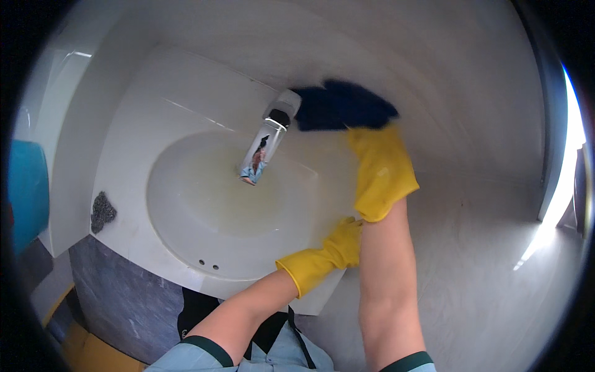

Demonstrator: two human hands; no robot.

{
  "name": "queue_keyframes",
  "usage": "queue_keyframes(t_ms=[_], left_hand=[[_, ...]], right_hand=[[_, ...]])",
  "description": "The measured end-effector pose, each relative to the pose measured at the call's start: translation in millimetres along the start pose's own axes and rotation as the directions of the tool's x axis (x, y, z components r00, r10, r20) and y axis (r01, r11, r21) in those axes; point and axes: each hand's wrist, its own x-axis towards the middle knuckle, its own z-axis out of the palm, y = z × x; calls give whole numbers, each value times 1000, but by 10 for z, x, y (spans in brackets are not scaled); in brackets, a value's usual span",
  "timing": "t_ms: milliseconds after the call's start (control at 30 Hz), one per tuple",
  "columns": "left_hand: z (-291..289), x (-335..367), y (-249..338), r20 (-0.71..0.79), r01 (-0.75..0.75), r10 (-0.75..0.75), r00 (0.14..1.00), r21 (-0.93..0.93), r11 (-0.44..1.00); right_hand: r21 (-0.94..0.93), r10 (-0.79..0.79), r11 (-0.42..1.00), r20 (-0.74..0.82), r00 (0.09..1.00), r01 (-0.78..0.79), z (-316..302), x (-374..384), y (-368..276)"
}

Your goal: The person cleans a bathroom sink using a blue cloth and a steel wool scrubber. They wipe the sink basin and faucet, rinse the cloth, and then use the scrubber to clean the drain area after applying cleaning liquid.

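Observation:
My right hand (385, 164), in a yellow rubber glove, reaches past the basin to the wall behind it. It holds a dark blue cloth (344, 106) spread against the foot of that wall, just right of the tap; the fingertips are out of sight. My left hand (339, 245), gloved the same way, rests at the right front rim of the sink. Its fingers lie partly behind my right forearm, and I see nothing in it. The shiny tap (263, 147) with a dark collar leans over the white oval washbasin (164, 214), which holds pale yellowish liquid.
A grey steel wool scourer (103, 212) lies on the counter's left corner. Beyond the left side panel stands a teal container (28, 189). A grey wall (477, 242) rises on the right, and bright light enters at a dark-framed opening (555, 180) at far right.

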Motion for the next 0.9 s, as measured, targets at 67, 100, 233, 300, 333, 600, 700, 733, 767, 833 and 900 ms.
queue_keyframes(t_ms=[67, 100, 233, 300, 333, 600, 700, 733, 767, 833, 900], left_hand=[[-111, 15, 88, -37, -54, 61, 997, 169, 984], [-98, -41, 70, -63, -71, 84, 995, 187, 980], [6, -145, -161, -250, -81, 100, 963, 85, 993], [-4, -87, -119, -34, 20, -16, 999, 123, 992], [57, -99, -153, 7, 49, -49, 999, 48, 998], [135, -428, -679, -218, -21, 49, 975, 132, 991], [6, -552, -481, -119, -68, 95, 988, 214, 974], [-127, -623, -429, -75, -54, 72, 995, 218, 974], [-250, -724, -356, -85, -34, 52, 995, 200, 979], [-551, -888, -111, -98, -2, 18, 995, 160, 987], [-760, -1067, -120, -140, -31, 54, 989, 159, 987]], right_hand=[[-2, 28, 1000, -16, 999, -28, 59, -40, 201], [-27, 30, 999, -22, 999, -31, 95, -30, 235], [-301, -40, 952, 69, 997, 59, 590, 149, 54], [-522, -59, 842, 169, 984, 139, 939, 344, 163], [-618, -65, 766, 204, 977, 180, 1043, 422, 220], [505, 186, 848, 4, 983, -163, 791, -186, -769], [624, -69, 780, 11, 998, 47, 402, -306, -486], [734, -7, 679, 37, 999, -22, 211, -438, -556], [846, 54, 527, 53, 997, -74, 153, -496, -562], [987, 188, 126, 78, 979, -103, 56, -615, -545], [972, 196, 203, -156, 968, 115, -80, -884, -643]])
